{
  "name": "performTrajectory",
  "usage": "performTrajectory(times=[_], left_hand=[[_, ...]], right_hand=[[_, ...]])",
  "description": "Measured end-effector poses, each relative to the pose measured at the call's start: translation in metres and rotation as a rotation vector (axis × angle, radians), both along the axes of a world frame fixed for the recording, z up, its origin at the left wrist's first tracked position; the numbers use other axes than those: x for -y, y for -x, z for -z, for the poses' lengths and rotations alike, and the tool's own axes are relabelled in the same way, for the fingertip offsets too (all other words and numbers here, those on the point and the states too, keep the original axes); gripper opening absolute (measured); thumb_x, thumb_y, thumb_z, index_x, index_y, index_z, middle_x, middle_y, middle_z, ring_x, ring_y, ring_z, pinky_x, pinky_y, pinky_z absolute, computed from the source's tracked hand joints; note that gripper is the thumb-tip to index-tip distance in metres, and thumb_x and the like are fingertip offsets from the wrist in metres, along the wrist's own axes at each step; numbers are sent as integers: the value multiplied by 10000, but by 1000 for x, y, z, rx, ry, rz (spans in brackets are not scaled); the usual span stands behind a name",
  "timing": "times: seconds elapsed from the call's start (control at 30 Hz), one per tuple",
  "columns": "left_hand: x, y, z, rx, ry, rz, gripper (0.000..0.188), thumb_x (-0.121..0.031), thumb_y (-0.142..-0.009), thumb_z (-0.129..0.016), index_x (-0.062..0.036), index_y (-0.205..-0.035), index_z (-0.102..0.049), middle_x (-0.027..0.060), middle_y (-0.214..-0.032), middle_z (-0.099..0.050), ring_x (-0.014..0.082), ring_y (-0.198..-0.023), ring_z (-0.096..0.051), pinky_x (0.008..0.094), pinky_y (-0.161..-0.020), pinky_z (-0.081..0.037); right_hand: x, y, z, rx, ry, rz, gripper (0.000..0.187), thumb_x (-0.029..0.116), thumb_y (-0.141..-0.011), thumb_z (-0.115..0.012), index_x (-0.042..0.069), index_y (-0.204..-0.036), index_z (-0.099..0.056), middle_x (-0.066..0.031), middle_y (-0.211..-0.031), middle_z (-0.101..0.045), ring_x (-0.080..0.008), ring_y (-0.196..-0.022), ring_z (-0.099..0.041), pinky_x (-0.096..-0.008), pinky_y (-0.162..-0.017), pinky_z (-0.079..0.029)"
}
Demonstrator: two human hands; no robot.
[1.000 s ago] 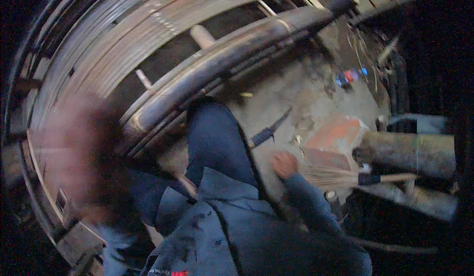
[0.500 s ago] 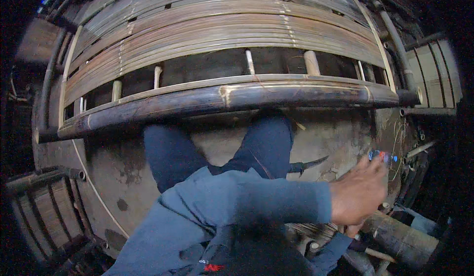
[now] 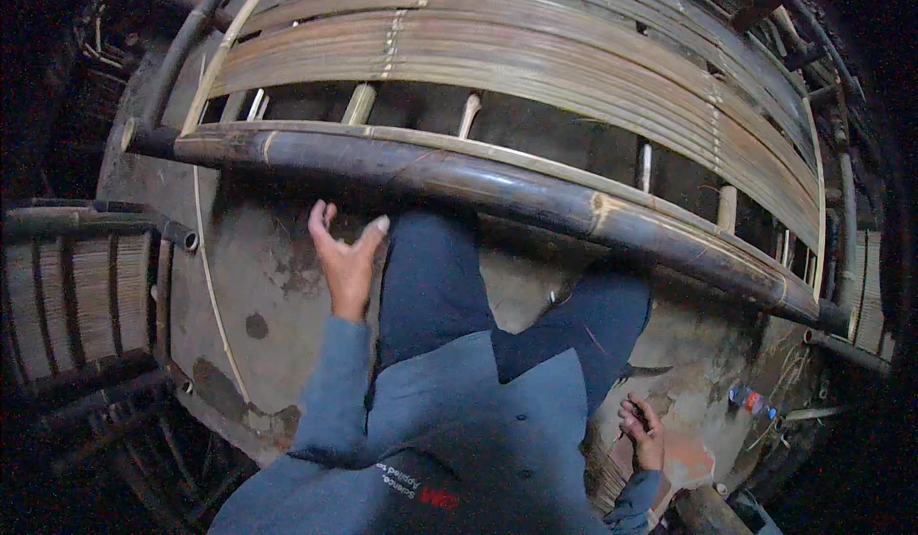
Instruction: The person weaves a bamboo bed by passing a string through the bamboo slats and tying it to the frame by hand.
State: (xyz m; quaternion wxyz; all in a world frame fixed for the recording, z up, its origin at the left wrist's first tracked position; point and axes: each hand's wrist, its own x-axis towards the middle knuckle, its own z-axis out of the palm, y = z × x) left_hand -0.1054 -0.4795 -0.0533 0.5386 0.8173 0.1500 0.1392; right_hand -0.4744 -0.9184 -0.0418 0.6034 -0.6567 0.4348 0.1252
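My left hand (image 3: pixel 346 260) is raised beside my left thigh, just below the dark bamboo pole (image 3: pixel 440 174) along the near edge of a bamboo slat bench. Its thumb and fingers are spread, with nothing between them. Low on the right, my right hand (image 3: pixel 644 432) is over the floor beside my right thigh, its fingers loosely curled and apart; I make out nothing in it. A dark curved blade (image 3: pixel 646 371) pokes out by my right thigh, nearest to that hand. The bench's slats (image 3: pixel 535 66) are tied with pale lashings.
A cut bamboo section (image 3: pixel 706 511) lies low right, near a small blue and red packet (image 3: pixel 753 402) on the concrete floor (image 3: pixel 277 325). Another slatted bamboo piece (image 3: pixel 81 296) stands at left. A thin pale strip (image 3: pixel 215 291) runs along the floor.
My left hand, earlier stretched across my body to the right beside my right hand, has swung back left and is spread. The view has turned, shifting the bench to the right.
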Motion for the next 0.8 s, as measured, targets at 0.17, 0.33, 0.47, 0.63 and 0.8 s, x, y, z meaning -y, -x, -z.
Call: performTrajectory(times=[0.17, 0.33, 0.47, 0.63, 0.8], left_hand=[[3, -35, 29, -142, 289, 359, 688, -246, -827, -830, 120, -1300, -490, 202, -1108, -654, 186, -970, -645, 287, -805, -521], [34, 43, -42, 37, -51, 787, 191, -191, -984, -576, -45, -1032, -689, 102, -846, -708, 212, -718, -659, 341, -674, -511], [19, 118, -63, -104, -283, 1306, 172, -173, -932, -625, -43, -1025, -689, 104, -978, -716, 313, -822, -672, 395, -712, -531], [-46, 100, -68, -574, -13, 1012, 192, -145, -920, -662, -75, -1096, -694, 126, -972, -685, 259, -835, -651, 347, -774, -520], [-64, 19, -91, -135, -255, 680, 220, -81, -896, -659, -17, -1106, -685, 128, -972, -656, 257, -911, -640, 340, -846, -496]], right_hand=[[2, 25, -24, -251, 676, -1015, 366, 180, -895, -714, 9, -1214, -660, -99, -1070, -717, -258, -988, -681, -371, -832, -544], [-106, -143, -125, 109, 367, -212, 306, 125, -1009, -534, -53, -1240, -627, -166, -1168, -694, -255, -1134, -646, -356, -1001, -476], [-186, -257, -94, 485, -283, -429, 480, 207, -1027, -548, -46, -1427, -465, -185, -1349, -594, -257, -1254, -574, -361, -1071, -427], [-180, -283, -118, 368, -562, -33, 222, 195, -987, -618, 1, -1086, -660, -57, -835, -665, -81, -619, -540, -239, -520, -449], [-109, -278, -136, 1042, -305, -48, 247, 274, -997, -590, 63, -868, -584, -148, -1065, -569, -236, -911, -559, -419, -881, -470]])
